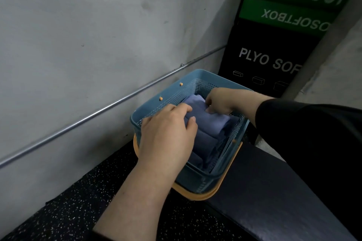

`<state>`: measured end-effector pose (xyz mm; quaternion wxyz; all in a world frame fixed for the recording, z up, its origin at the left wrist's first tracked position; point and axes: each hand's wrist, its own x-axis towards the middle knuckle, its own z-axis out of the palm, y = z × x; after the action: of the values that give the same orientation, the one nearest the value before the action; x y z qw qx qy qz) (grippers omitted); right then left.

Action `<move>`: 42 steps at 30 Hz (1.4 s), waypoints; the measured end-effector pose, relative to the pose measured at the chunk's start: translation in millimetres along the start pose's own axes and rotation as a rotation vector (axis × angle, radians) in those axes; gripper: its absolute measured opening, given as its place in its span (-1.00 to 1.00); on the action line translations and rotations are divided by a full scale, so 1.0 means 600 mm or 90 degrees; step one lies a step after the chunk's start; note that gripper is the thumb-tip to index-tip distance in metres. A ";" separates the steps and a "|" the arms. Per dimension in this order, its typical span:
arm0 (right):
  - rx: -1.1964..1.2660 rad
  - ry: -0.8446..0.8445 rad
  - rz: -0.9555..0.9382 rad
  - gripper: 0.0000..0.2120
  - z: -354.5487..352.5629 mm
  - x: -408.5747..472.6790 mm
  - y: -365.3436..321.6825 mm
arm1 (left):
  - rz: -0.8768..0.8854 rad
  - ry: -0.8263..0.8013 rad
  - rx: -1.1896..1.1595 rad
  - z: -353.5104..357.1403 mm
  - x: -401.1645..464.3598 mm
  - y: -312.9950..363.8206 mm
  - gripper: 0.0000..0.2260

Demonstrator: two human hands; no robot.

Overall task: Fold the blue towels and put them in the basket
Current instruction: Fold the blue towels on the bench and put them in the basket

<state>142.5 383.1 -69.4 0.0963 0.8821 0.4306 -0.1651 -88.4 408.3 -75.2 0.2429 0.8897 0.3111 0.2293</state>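
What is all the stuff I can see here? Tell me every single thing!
Folded towel: at least two, blue, in the basket.
Basket: one, blue with orange handles, on the floor by the wall.
Foam plyo boxes: several, black and green, stacked in the corner.
Metal pipe: one, grey, along the wall.
Floor: black, speckled.
Mat: one, dark, right of basket.
Left hand: holds the top towel.
Right hand: pinches the top towel.

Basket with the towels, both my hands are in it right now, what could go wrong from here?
The top folded towel is gripped at both ends, by the left hand and the right hand; letting go unevenly might loosen its fold. The basket sits close to the grey wall, so pushing down could shove it against that. The towels underneath might get rumpled.
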 end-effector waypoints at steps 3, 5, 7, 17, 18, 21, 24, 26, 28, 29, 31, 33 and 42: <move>-0.025 0.054 0.002 -0.75 0.006 0.005 -0.002 | 0.002 0.000 -0.010 0.000 0.000 -0.003 -0.73; -0.035 0.074 0.003 -0.77 0.008 0.008 -0.002 | 0.003 -0.001 -0.010 -0.001 -0.001 -0.004 -0.73; -0.042 0.083 0.001 -0.77 0.009 0.012 -0.001 | 0.001 -0.001 -0.016 -0.002 -0.001 -0.005 -0.73; 0.167 0.437 -0.039 -0.71 -0.032 -0.101 0.032 | 0.062 0.047 -0.096 0.007 -0.010 0.050 -0.76; 0.204 0.483 -0.049 -0.72 -0.031 -0.130 0.042 | 0.081 0.059 -0.113 0.010 -0.015 0.065 -0.77; 0.295 0.596 -0.048 -0.75 -0.011 -0.241 0.081 | 0.161 0.098 -0.165 0.025 -0.037 0.122 -0.81; 0.330 0.645 0.004 -0.78 0.047 -0.370 0.136 | 0.236 0.091 -0.210 0.053 -0.078 0.199 -0.84; 0.326 0.639 0.058 -0.78 0.109 -0.450 0.180 | 0.276 0.052 -0.228 0.081 -0.112 0.253 -0.84; 0.297 0.623 0.117 -0.77 0.184 -0.530 0.231 | 0.313 -0.016 -0.226 0.118 -0.153 0.310 -0.82; 0.278 0.607 0.149 -0.76 0.222 -0.568 0.256 | 0.330 -0.063 -0.215 0.139 -0.175 0.336 -0.80; 0.252 0.570 0.225 -0.75 0.297 -0.643 0.306 | 0.364 -0.156 -0.188 0.182 -0.221 0.382 -0.76; 0.231 0.527 0.298 -0.73 0.366 -0.713 0.352 | 0.390 -0.231 -0.172 0.223 -0.268 0.420 -0.75; 0.162 0.486 0.470 -0.70 0.484 -0.881 0.496 | 0.442 -0.378 -0.053 0.344 -0.373 0.486 -0.72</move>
<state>13.6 -274.0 -132.3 -0.1230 0.9765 0.0734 0.1611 -1.0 -1.1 -125.4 0.2657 0.9580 -0.0980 0.0446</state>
